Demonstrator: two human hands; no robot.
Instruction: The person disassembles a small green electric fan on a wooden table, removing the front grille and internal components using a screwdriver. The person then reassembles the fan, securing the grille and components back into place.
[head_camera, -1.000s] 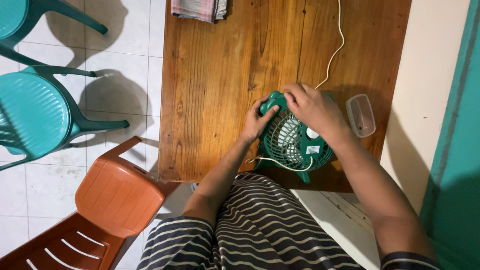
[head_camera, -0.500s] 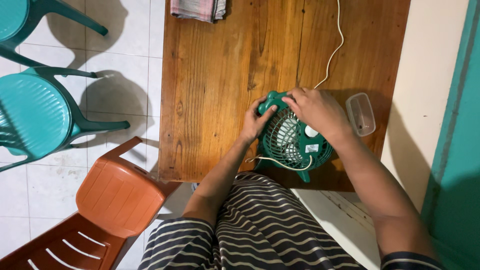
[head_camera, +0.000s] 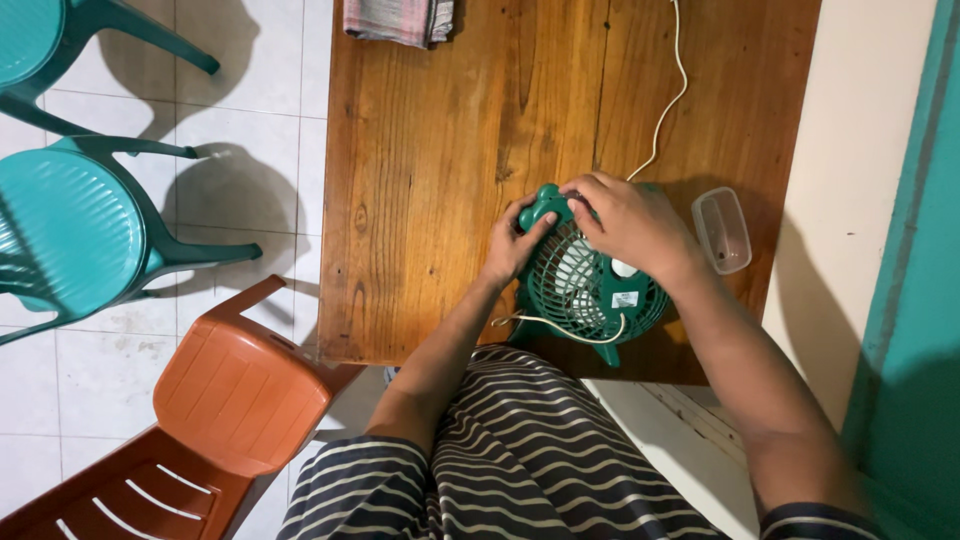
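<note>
Head view only, so I judge from above. Fan (head_camera: 590, 285), small and green, lies near the table's (head_camera: 430, 150) near edge with its grille up. My left hand (head_camera: 512, 245) curls around its left rim, thumb on the housing. My right hand (head_camera: 628, 225) arches over the top, fingers bent onto the far edge; what they pinch, if anything, I cannot tell.

Risks, as I judge them: the fan could slide off the near edge, or the white cord (head_camera: 668, 100) could snag.

Count: one fan, one cord, one clear tub (head_camera: 722, 230), one folded cloth (head_camera: 398, 18), two teal chairs (head_camera: 70, 230), one orange chair (head_camera: 225, 385).
</note>
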